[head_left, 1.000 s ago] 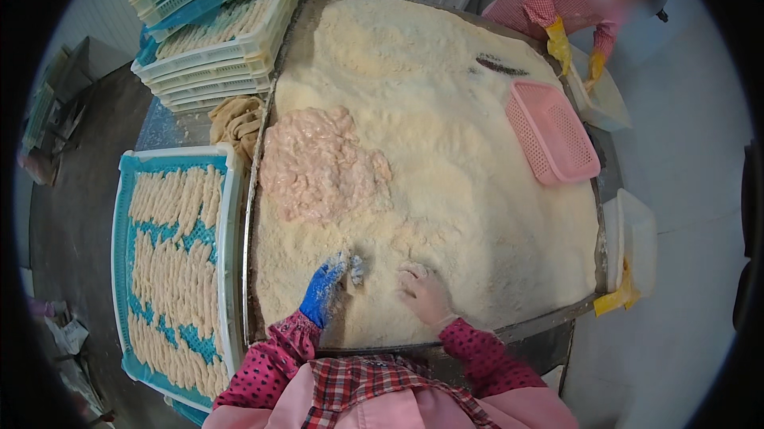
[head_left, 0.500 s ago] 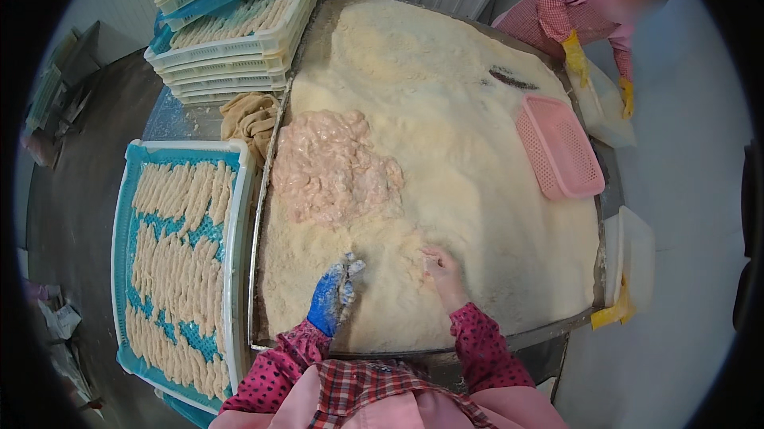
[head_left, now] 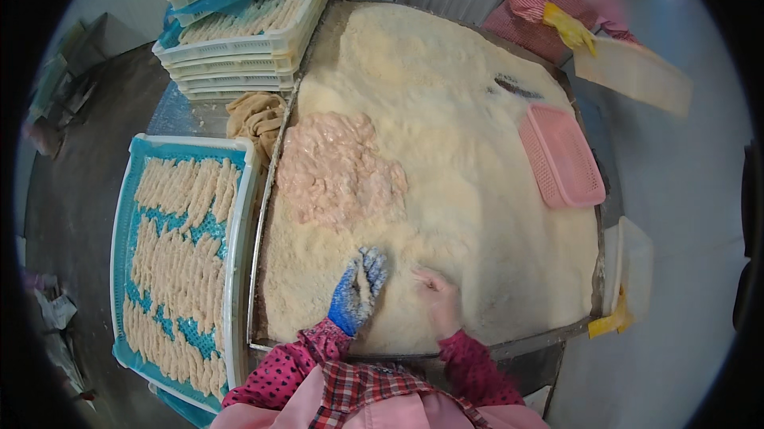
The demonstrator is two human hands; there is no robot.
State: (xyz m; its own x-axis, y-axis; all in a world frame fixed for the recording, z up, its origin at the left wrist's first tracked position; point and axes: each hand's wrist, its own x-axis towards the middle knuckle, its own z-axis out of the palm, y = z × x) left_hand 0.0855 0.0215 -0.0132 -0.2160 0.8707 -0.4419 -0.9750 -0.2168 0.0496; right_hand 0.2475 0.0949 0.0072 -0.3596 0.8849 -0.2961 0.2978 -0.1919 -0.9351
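White tray [head_left: 239,262]: three rows of coated strips [head_left: 177,262] laid, apparently done | raw pink pile [head_left: 338,166]: seemingly left to coat | left hand [head_left: 356,290], blue-gloved: grasps one crumbed strip [head_left: 364,281], not yet trayed | right hand [head_left: 440,298]: fingers curled over crumbs [head_left: 509,254], cannot tell whether holding anything
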